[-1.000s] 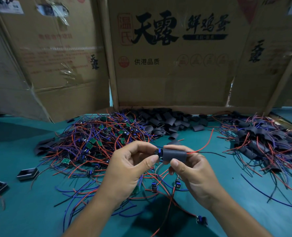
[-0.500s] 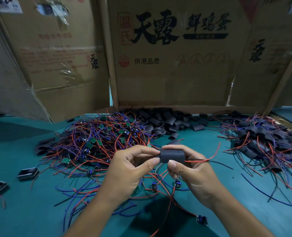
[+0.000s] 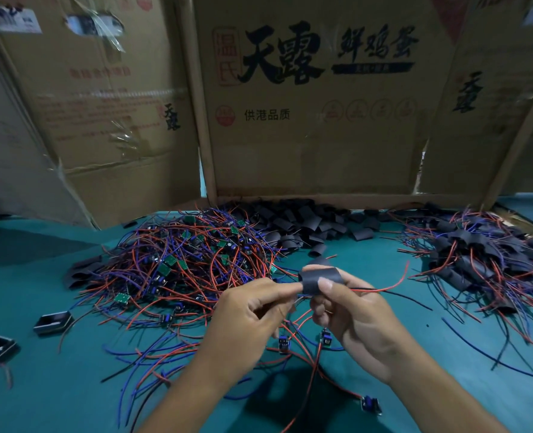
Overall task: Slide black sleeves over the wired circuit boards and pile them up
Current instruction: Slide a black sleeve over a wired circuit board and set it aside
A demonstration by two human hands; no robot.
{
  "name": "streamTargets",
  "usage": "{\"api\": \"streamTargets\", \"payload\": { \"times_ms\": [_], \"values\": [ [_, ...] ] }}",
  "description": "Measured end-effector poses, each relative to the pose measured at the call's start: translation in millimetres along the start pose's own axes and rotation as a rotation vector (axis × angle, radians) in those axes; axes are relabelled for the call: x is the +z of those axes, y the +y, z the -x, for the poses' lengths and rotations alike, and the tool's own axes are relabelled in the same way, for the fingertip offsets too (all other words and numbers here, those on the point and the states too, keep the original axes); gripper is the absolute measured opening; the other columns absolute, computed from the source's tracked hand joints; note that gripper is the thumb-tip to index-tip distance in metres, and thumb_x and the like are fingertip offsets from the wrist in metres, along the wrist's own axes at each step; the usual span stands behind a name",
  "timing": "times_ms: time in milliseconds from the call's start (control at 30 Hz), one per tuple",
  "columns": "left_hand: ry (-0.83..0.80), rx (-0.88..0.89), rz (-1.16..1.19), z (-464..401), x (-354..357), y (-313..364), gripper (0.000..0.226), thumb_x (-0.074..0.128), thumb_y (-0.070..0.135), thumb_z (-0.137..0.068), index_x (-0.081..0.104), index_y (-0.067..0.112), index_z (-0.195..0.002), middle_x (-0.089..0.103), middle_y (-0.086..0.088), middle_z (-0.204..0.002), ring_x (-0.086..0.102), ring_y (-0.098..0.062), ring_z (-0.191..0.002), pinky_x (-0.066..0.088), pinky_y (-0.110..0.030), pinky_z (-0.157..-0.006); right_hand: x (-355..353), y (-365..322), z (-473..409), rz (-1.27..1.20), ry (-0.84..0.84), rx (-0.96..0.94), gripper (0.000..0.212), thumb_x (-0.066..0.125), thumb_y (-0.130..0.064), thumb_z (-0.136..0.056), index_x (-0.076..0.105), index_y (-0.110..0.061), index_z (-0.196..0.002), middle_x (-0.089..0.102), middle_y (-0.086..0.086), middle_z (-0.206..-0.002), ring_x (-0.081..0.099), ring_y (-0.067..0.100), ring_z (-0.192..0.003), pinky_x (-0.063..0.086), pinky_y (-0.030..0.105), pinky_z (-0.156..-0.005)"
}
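Now both hands [image 3: 305, 310] have tilted the black sleeve [image 3: 320, 280] upward

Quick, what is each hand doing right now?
Left hand: fingers pinch the left end of the black sleeve.
Right hand: thumb and fingers grip the same black sleeve, with wires trailing out to the right.
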State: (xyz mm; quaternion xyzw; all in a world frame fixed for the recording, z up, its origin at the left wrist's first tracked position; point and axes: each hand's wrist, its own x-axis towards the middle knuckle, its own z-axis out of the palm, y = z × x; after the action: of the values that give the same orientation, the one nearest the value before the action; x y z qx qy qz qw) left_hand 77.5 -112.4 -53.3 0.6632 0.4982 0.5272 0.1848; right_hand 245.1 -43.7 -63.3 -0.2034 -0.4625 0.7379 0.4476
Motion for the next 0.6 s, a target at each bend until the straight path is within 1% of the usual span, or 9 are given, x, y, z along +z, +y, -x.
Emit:
{"api": "streamTargets", "payload": {
  "times_ms": [67,100,167,300,333,400,467,533,600],
  "values": [
    [-0.023,0.203,-0.257,-0.2,0.3,-0.9,0.028,0.064,0.005,-0.091,0.076,0.017,-0.112,0.065,0.004,-0.083,0.061,-0.007,-0.070,0.047,-0.020,-0.067,5.4,3.0,-0.3,-0.069,0.103,0.060,0.017,0.080,-0.024,-0.063,0.073,-0.012,-0.074,0.050,0.003,-0.062,0.046,0.009,-0.050,0.042,0.017,-0.046],
    [-0.048,0.280,-0.360,0.1,1.0,-1.6,0.030,0.064,0.004,-0.089,0.075,0.015,-0.115,0.066,0.002,-0.086,0.063,-0.010,-0.075,0.049,-0.023,-0.070,7.4,4.6,-0.5,-0.078,0.148,0.082,0.016,0.079,-0.025,-0.062,0.069,-0.015,-0.069,0.049,0.001,-0.061,0.044,0.008,-0.048,0.040,0.016,-0.045],
    [-0.099,0.339,-0.469,-0.1,1.7,-4.1,0.035,0.064,0.002,-0.087,0.072,0.013,-0.120,0.066,-0.001,-0.090,0.065,-0.018,-0.077,0.054,-0.030,-0.068,10.3,6.5,-0.8,-0.103,0.208,0.120,0.021,0.079,-0.023,-0.062,0.064,-0.013,-0.073,0.050,0.002,-0.062,0.044,0.008,-0.048,0.039,0.016,-0.046],
    [-0.150,0.377,-0.557,0.8,1.6,-8.5,0.046,0.066,-0.001,-0.080,0.070,0.017,-0.123,0.066,-0.002,-0.092,0.065,-0.022,-0.072,0.055,-0.033,-0.059,12.9,2.9,1.6,-0.086,0.236,0.168,0.029,0.075,-0.019,-0.065,0.061,-0.008,-0.087,0.055,0.006,-0.069,0.049,0.012,-0.055,0.044,0.018,-0.047],
    [-0.156,0.393,-0.591,0.9,1.4,-9.2,0.049,0.068,0.000,-0.078,0.070,0.020,-0.123,0.067,0.000,-0.093,0.065,-0.021,-0.071,0.055,-0.032,-0.057,12.6,2.7,2.1,-0.039,0.229,0.170,0.027,0.073,-0.017,-0.069,0.060,-0.009,-0.090,0.057,0.005,-0.070,0.052,0.013,-0.056,0.044,0.019,-0.047],
    [-0.166,0.417,-0.651,1.6,1.3,-9.7,0.050,0.068,0.006,-0.077,0.066,0.027,-0.122,0.066,0.005,-0.094,0.063,-0.017,-0.071,0.053,-0.029,-0.050,10.2,2.7,3.1,0.054,0.211,0.153,0.012,0.066,-0.010,-0.083,0.057,-0.010,-0.091,0.061,0.004,-0.070,0.057,0.013,-0.058,0.043,0.020,-0.049],
    [-0.200,0.411,-0.685,2.6,1.7,-11.5,0.044,0.057,0.016,-0.084,0.062,0.031,-0.126,0.065,0.008,-0.096,0.064,-0.016,-0.075,0.052,-0.030,-0.048,6.6,-0.5,3.1,0.125,0.201,0.146,0.004,0.058,-0.006,-0.091,0.056,-0.008,-0.094,0.062,0.005,-0.073,0.059,0.012,-0.060,0.043,0.021,-0.052],
    [-0.234,0.376,-0.728,2.7,3.3,-13.9,0.046,0.044,0.027,-0.093,0.055,0.032,-0.137,0.062,0.009,-0.098,0.064,-0.015,-0.085,0.053,-0.033,-0.054,1.1,-6.5,1.1,0.205,0.217,0.114,0.010,0.057,-0.004,-0.094,0.053,-0.005,-0.103,0.063,0.007,-0.077,0.060,0.012,-0.062,0.045,0.019,-0.053],
    [-0.252,0.305,-0.714,2.6,2.8,-18.1,0.046,0.039,0.037,-0.101,0.046,0.032,-0.146,0.062,0.009,-0.100,0.063,-0.014,-0.093,0.054,-0.037,-0.066,-10.6,-15.9,-3.2,0.346,0.325,0.026,0.019,0.057,-0.003,-0.095,0.047,-0.001,-0.110,0.061,0.011,-0.081,0.058,0.014,-0.062,0.046,0.017,-0.051]
  ]
}}
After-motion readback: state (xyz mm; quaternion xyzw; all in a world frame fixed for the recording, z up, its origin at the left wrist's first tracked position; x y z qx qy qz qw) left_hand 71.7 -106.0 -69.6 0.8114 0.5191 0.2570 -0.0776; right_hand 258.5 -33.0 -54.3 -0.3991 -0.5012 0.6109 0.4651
